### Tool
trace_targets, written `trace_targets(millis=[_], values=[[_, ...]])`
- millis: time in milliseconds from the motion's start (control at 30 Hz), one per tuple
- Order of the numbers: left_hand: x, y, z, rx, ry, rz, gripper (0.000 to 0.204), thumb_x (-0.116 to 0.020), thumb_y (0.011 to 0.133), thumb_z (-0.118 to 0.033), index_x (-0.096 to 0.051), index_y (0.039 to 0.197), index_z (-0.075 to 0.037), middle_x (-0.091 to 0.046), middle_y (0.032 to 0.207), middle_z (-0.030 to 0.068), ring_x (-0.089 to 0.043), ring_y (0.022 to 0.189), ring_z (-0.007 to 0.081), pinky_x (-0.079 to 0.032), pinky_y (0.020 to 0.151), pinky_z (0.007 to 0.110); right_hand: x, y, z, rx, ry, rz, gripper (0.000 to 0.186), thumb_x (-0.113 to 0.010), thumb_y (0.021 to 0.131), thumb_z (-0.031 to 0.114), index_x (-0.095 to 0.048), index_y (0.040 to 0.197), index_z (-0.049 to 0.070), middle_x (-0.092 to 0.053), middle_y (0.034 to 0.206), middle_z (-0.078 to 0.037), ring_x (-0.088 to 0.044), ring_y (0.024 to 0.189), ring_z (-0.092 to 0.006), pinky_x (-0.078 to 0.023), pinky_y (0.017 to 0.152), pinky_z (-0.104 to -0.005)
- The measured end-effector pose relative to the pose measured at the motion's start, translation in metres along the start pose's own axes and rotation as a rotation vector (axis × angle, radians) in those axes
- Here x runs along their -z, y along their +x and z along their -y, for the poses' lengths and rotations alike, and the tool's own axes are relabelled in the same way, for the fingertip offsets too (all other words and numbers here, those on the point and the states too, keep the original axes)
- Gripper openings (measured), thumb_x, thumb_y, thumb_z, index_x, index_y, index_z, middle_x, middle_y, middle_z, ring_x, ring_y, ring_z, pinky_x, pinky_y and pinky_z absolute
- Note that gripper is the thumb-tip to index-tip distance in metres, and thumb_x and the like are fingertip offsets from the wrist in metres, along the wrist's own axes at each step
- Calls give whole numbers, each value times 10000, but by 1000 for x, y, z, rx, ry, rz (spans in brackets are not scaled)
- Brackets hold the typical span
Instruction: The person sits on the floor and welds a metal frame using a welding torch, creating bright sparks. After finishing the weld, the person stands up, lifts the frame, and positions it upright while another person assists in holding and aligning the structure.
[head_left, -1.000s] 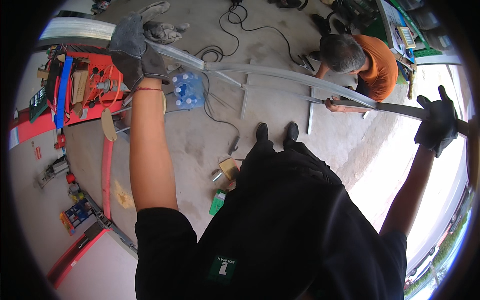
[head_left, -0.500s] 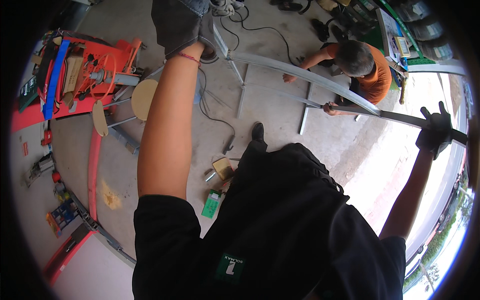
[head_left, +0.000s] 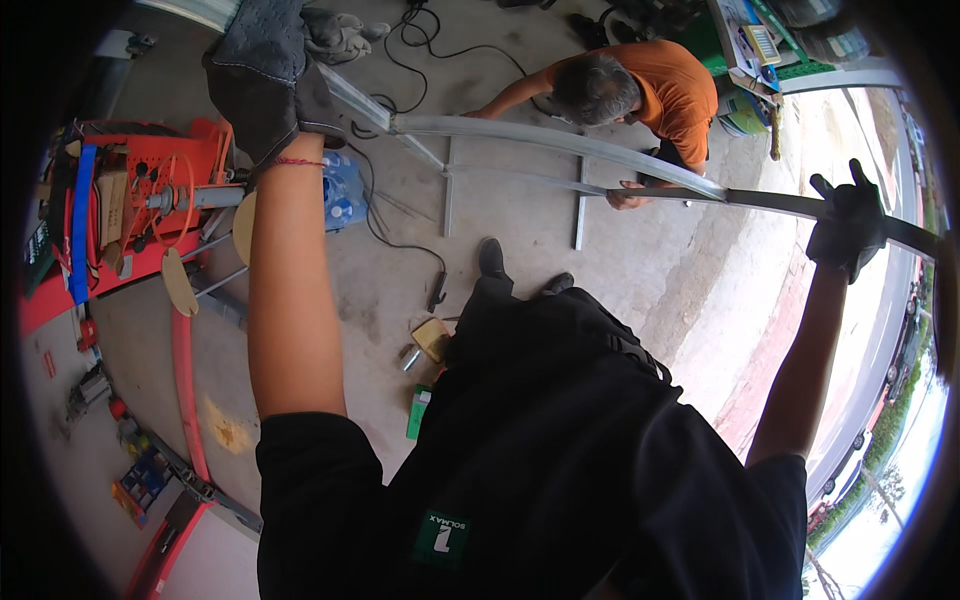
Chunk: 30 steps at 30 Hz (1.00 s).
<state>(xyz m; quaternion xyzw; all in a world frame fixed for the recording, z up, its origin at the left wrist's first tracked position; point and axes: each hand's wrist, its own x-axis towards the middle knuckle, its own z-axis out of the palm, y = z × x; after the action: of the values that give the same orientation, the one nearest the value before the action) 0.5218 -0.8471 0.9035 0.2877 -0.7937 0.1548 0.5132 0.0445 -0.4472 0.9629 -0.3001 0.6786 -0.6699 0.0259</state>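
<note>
My left hand [head_left: 262, 85], in a dark leather work glove, is raised at upper left, closed at the end of a long silvery metal frame [head_left: 560, 143]; its fingertips are mostly hidden. At the far right my right hand [head_left: 848, 222], in a black glove, grips the frame's bar, two digits sticking up. The frame spans between my hands, with thin crosspieces reaching down toward the floor. Across it crouches a co-worker [head_left: 672, 95] in an orange shirt, one hand [head_left: 628, 196] at the lower bar. A greyish glove or gloved hand [head_left: 342, 38] shows beside my left glove.
A red machine [head_left: 190, 180] and a round-topped stool [head_left: 243, 230] stand at left. Blue-tinted water bottles [head_left: 343, 190] sit past my forearm. Black cable [head_left: 440, 285] winds over the floor. A green box [head_left: 419, 410] lies by my legs. Shelving with a green edge [head_left: 790, 45] is at upper right.
My left hand and the frame have shifted left in view, partly with my head's turn. The co-worker leans further left, one arm stretched out along the frame. The bottles now show more.
</note>
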Motion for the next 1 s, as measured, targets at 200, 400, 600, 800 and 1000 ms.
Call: trace_targets(millis=[200,400,600,800,1000], values=[[1,2,3,-22,-2,-10,260,-567,952,-47,-758,1127,-48,-747,1044,151,-730,913,292,-586,840,347,1,2,4,39,-40,52,269,-550,981,200,-612,895,-47,-583,812,-147,-494,573,-146,-640,713,-534],[2,2,4,-39,0,-21,271,-564,946,-32,-759,1133,-50,-747,1041,150,-733,902,284,-589,835,341,-1,4,5,72,-96,100,279,-555,972,226,-614,946,-46,-569,774,-126,-483,574,-136,-624,755,-555],[4,3,12,-84,13,-36,283,-560,941,-17,-759,1140,-52,-746,1039,150,-736,892,276,-593,830,335,-8,8,8,-61,110,54,254,-573,949,218,-609,887,-26,-572,778,-123,-496,590,-140,-619,784,-580],[6,5,-6,-45,-9,13,285,-551,945,-10,-760,1134,-50,-746,994,138,-735,816,242,-591,767,296,-4,10,4,12,42,77,172,-618,902,138,-601,856,-27,-578,817,-117,-529,618,-144,-635,795,-577],[9,-1,-14,-4,-23,15,250,-599,933,-48,-758,1125,-44,-750,1010,145,-737,855,258,-581,800,315,14,19,-11,11,70,156,174,-629,879,130,-616,892,-43,-580,830,-113,-504,590,-133,-645,790,-553]])
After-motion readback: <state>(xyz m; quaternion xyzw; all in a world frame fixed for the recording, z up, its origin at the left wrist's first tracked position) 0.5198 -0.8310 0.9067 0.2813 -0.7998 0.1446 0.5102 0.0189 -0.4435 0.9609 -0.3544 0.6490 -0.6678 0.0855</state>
